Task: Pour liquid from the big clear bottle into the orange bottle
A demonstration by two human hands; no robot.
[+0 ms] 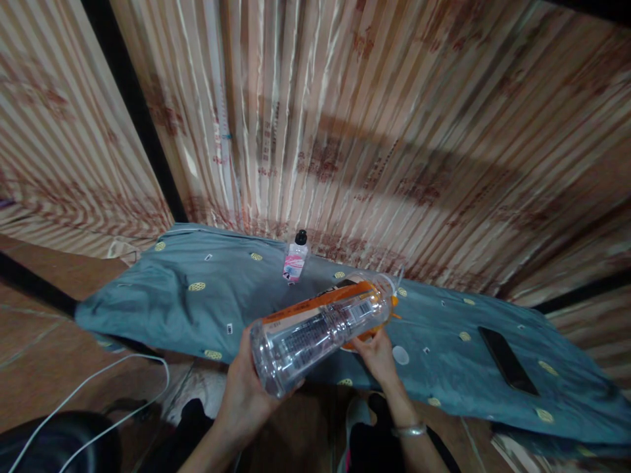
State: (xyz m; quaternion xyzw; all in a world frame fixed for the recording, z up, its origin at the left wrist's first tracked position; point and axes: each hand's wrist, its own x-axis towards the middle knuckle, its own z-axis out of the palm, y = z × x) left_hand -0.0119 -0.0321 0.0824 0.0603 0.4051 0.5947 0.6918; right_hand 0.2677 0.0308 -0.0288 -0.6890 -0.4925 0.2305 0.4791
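Note:
My left hand [246, 387] is wrapped round the base of a large clear plastic bottle [320, 335] with an orange and white label. The bottle lies tilted in the air, its neck pointing right and away from me. My right hand [378, 358] has its fingers closed on an orange object [367, 335] under the bottle's neck end. Most of that object is hidden by the bottle, so its kind cannot be made out. Beside my right hand, a round white lid [401, 355] rests on the blue-grey cloth.
A small clear bottle [296, 257] with a pink label and black cap stands at the back of the cloth-covered surface [162, 295]. A black phone [507, 361] lies at right. Striped curtain [315, 131] hangs behind; a white cable [98, 381] loops at lower left.

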